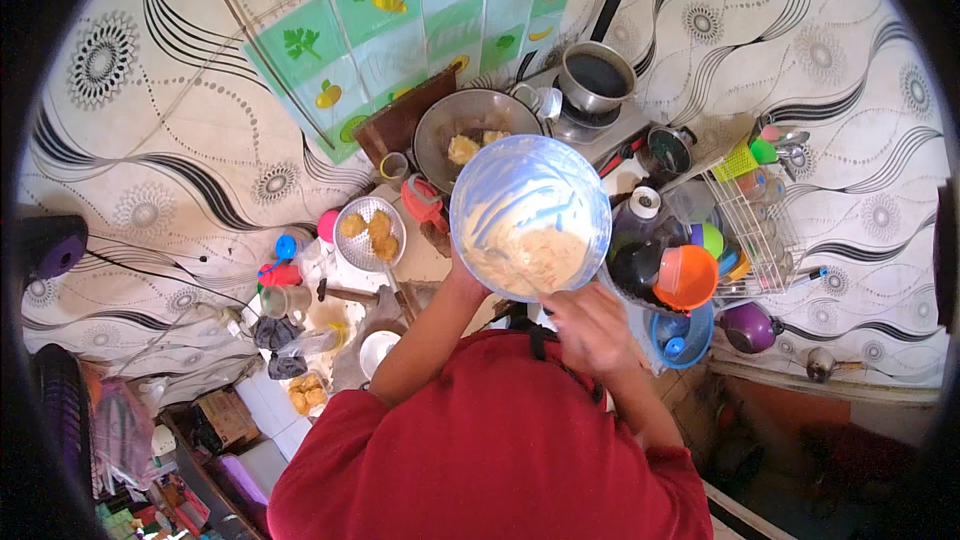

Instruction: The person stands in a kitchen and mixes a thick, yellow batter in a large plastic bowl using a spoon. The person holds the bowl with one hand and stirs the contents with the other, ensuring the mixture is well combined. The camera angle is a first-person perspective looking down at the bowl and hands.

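A blue bowl (531, 219) of pale, lumpy batter (544, 259) is in front of me, above the counter. My left hand (466, 276) holds it from below at its left side, the fingers mostly hidden under it. At the near right rim, my right hand (589, 322), blurred, grips the dark handle of a utensil whose far end lies in the batter. Just beyond the bowl, a wok (433, 124) holds pieces of battered food (463, 149) in oil. Left of the bowl, a perforated metal skimmer (360, 255) carries several golden fritters (379, 225).
A pot of dark liquid (598, 76) stands on the stove at the back. On the right are a wire dish rack (750, 240), an orange bowl (686, 277) and a blue basin (682, 337). A white bowl (377, 351) and more fried pieces (307, 393) lie left.
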Demonstrator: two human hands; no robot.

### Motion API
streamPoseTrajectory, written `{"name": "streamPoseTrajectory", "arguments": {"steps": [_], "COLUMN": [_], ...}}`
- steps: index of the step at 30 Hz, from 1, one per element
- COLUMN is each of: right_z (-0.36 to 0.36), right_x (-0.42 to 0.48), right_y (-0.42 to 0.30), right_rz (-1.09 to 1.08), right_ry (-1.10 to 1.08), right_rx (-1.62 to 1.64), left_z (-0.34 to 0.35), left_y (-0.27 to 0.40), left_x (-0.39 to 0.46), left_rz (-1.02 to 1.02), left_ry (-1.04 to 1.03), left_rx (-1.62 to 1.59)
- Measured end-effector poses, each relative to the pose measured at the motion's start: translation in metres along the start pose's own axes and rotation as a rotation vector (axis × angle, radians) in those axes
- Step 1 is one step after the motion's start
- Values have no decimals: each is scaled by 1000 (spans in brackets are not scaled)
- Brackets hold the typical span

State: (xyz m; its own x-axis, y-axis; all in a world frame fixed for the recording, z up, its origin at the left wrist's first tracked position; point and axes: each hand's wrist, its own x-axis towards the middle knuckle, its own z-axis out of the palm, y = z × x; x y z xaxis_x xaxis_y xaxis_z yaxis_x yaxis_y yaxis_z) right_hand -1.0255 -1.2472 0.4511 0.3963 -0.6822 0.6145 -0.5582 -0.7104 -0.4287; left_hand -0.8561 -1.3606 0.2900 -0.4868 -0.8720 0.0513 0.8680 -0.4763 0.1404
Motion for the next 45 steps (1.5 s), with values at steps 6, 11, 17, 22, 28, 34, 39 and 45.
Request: {"name": "streamPoseTrajectory", "arguments": {"steps": [6, 11, 17, 22, 28, 34, 39, 45], "right_z": [-38, -56, -38, -1, 35, 31, 13, 8], "right_x": [-8, -2, -10, -32, -38, -17, -10, -12], "right_y": [17, 6, 22, 43, 28, 2, -19, -15], "right_rz": [252, 371, 862, 1120, 1220, 991, 691, 367], "right_ry": [31, -38, 117, 325, 454, 482, 326, 270], "right_rx": [-238, -314, 136, 665, 841, 756, 418, 172], "left_z": [10, -15, 18, 42, 44, -23, -12, 4], "left_y": [4, 3, 6, 5, -5, -9, -6, 0], "left_x": [-10, -14, -14, -15, -27, -22, -24, -45], "left_rz": [-71, 77, 30, 75, 93, -78, -67, 31], "left_ry": [91, 156, 75, 212, 116, 138, 110, 75], "left_rx": [-87, 79, -80, -13, 6, -138, -144, -175]}}
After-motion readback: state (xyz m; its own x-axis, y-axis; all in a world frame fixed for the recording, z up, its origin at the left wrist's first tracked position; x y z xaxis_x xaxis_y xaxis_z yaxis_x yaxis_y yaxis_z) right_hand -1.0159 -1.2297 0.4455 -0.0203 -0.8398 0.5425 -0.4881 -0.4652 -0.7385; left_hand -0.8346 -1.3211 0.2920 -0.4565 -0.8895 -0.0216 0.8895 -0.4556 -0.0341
